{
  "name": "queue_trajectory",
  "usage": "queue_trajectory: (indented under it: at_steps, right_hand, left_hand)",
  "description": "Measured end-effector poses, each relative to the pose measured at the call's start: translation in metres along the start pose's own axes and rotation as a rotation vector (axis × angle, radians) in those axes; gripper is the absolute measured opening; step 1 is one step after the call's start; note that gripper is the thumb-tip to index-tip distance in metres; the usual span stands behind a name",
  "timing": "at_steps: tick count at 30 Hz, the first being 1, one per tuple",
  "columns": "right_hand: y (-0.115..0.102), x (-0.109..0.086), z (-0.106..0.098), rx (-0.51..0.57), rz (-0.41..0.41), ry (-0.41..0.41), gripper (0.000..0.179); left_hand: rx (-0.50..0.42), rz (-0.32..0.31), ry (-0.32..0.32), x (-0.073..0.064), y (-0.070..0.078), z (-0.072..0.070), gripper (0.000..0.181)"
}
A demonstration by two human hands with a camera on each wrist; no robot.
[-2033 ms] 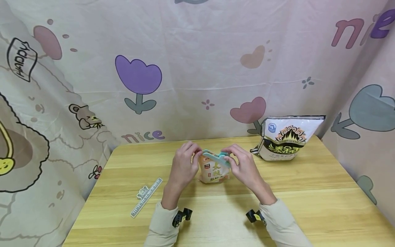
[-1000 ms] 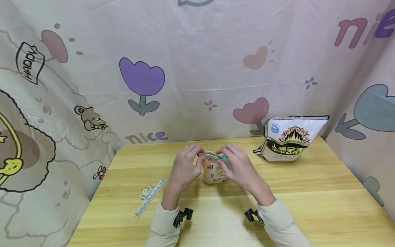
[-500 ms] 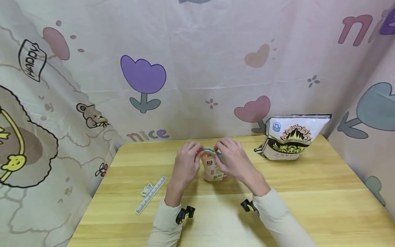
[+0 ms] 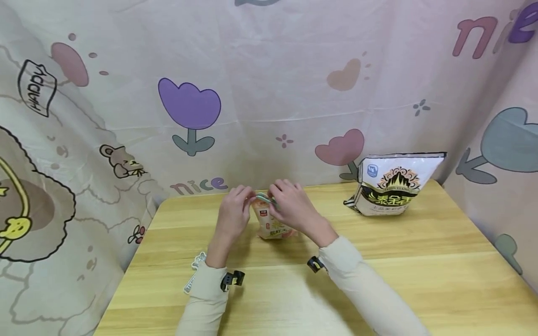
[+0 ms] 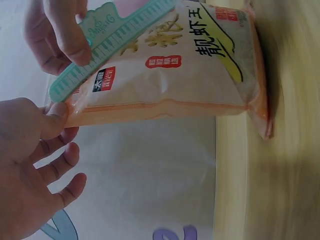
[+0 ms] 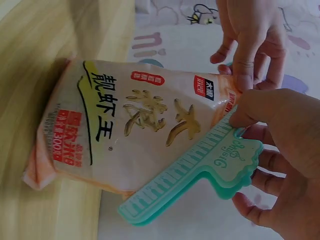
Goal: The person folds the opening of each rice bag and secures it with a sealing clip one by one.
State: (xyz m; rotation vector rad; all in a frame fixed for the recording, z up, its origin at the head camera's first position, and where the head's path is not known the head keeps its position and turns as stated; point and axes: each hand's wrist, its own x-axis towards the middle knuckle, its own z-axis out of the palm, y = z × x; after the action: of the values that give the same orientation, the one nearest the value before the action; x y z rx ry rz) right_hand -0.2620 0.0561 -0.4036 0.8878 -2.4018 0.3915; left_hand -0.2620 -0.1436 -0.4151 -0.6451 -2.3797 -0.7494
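Note:
A small orange-and-white rice bag stands on the table between both hands. My left hand pinches its top left corner between thumb and fingers, as the left wrist view shows. A mint-green bag clip with a piano-key pattern lies slantwise across the bag's upper part. My right hand grips that clip, its thumb pressing on the bar near the bag's top corner. Whether the clip's far bar sits behind the bag is hidden. A second, white piano-key clip lies on the table, partly covered by the left sleeve.
A larger white-and-black rice bag stands at the back right of the wooden table. A printed curtain hangs right behind the table's back edge and along both sides.
Both hands have shifted left with the small bag. The green clip has gone from in front of the bag to its top edge. The left sleeve now covers part of the white clip.

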Motion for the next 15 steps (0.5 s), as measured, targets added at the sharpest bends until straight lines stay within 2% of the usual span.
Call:
queue_trajectory:
  at_steps: [9,15]
  right_hand:
    - [-0.021,0.042,0.029,-0.052,0.017,-0.092,0.014]
    - [-0.037,0.063,0.050,-0.054,0.000,-0.093,0.014]
  left_hand:
    - [0.095,-0.010,0.046,0.000,-0.039,-0.027,0.004]
    - [0.123,-0.032,0.076,-0.006,-0.065,-0.043,0.004]
